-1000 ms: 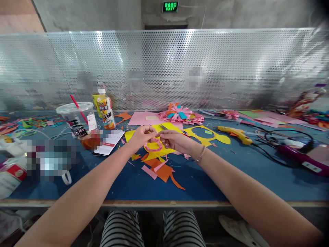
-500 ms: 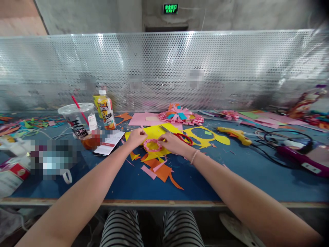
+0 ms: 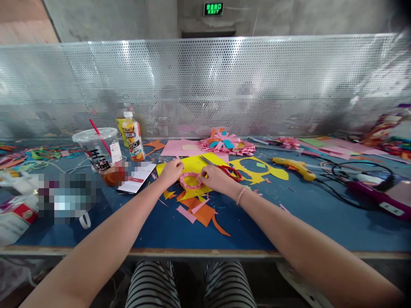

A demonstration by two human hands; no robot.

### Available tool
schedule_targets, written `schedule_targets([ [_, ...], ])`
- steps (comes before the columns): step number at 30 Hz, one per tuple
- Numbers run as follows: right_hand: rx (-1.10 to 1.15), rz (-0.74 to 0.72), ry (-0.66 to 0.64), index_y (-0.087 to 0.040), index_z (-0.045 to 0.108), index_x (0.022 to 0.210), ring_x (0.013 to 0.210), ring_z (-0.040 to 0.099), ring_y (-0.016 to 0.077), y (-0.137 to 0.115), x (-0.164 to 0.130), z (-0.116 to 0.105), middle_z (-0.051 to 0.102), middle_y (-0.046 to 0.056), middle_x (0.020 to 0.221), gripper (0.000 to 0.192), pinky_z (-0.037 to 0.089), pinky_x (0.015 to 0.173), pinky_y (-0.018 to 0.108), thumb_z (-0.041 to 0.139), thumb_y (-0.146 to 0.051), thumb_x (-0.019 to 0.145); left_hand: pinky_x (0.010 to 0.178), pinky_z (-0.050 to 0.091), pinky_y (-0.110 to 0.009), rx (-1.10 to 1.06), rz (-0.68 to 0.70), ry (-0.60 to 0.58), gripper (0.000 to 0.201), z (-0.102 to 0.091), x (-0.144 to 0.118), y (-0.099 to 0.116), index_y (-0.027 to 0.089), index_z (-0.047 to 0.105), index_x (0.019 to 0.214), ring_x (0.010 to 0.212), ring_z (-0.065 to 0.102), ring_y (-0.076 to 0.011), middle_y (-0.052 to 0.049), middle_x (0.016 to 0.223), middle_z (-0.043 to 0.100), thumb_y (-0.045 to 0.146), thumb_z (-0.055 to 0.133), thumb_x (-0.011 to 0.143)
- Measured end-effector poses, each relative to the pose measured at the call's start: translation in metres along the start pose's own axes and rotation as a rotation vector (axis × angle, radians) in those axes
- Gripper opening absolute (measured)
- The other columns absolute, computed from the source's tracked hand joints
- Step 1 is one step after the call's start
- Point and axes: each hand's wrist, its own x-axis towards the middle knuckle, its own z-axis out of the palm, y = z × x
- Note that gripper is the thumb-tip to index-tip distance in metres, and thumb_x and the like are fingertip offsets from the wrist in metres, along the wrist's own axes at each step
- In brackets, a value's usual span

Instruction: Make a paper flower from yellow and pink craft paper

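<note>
Pink paper ring [image 3: 191,180] lies flat on the yellow sheet [image 3: 195,164], mid blue table [image 3: 289,214]. Left hand [image 3: 171,171] sits at the ring's left edge, fingers curled down, tips touching its rim. Right hand [image 3: 217,178] sits at the right edge, fingertips pressing the rim; a full grip cannot be told. Ring is between both hands. Red-handled scissors [image 3: 224,169] lie just behind the right hand. Orange scraps [image 3: 202,212] lie nearer the table edge.
</note>
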Motion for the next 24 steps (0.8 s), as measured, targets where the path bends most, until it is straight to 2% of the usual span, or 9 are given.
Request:
schedule_targets([
  [5,-0.006,-0.05,-0.007,-0.018,0.053,0.066,0.072,0.055,0.0156,0.0,-0.001,-0.002,0.061,0.007,0.076,0.017,0.036,0.062,0.025,0.046,-0.024,0.08,0.06,0.035,-0.026,0.192,0.081,0.018,0.016,-0.001,-0.001,0.0,0.019,0.045,0.058,0.064,0.05,-0.0148,-0.002,0.064,0.056,0.023,0.041,0.073],
  [12,0.019,-0.149,0.048,-0.017,0.05,0.068,0.073,0.051,0.0145,-0.002,-0.002,-0.008,0.055,0.006,0.078,0.013,0.037,0.067,0.025,0.045,-0.018,0.08,0.067,0.041,-0.027,0.114,0.116,0.039,0.006,0.0,0.0,-0.003,0.018,0.053,0.067,0.069,0.055,-0.016,-0.003,0.072,0.061,0.023,0.05,0.069],
  [16,0.032,-0.26,0.118,-0.018,0.05,0.071,0.073,0.048,0.0151,-0.006,-0.003,-0.019,0.05,0.005,0.079,0.013,0.038,0.072,0.028,0.043,-0.018,0.082,0.069,0.044,-0.028,-0.104,0.087,0.036,0.015,-0.001,-0.002,0.002,0.016,0.056,0.074,0.073,0.057,-0.016,-0.004,0.078,0.062,0.03,0.05,0.072],
  [20,0.06,-0.277,0.179,-0.02,0.049,0.072,0.076,0.047,0.0173,-0.011,-0.006,-0.032,0.049,0.006,0.081,0.014,0.038,0.076,0.032,0.044,-0.024,0.083,0.058,0.045,-0.023,-0.548,-0.047,-0.108,0.028,-0.002,-0.009,0.014,0.015,0.054,0.084,0.067,0.056,-0.012,-0.005,0.083,0.059,0.04,0.048,0.075],
  [24,0.056,-0.296,0.244,-0.02,0.048,0.072,0.08,0.046,0.0189,-0.01,-0.007,-0.037,0.048,0.007,0.083,0.015,0.038,0.078,0.034,0.041,-0.026,0.085,0.054,0.043,-0.019,-0.603,-0.028,-0.185,0.025,-0.003,-0.016,0.022,0.015,0.056,0.082,0.061,0.052,-0.0081,0.0,0.074,0.056,0.033,0.06,0.065],
])
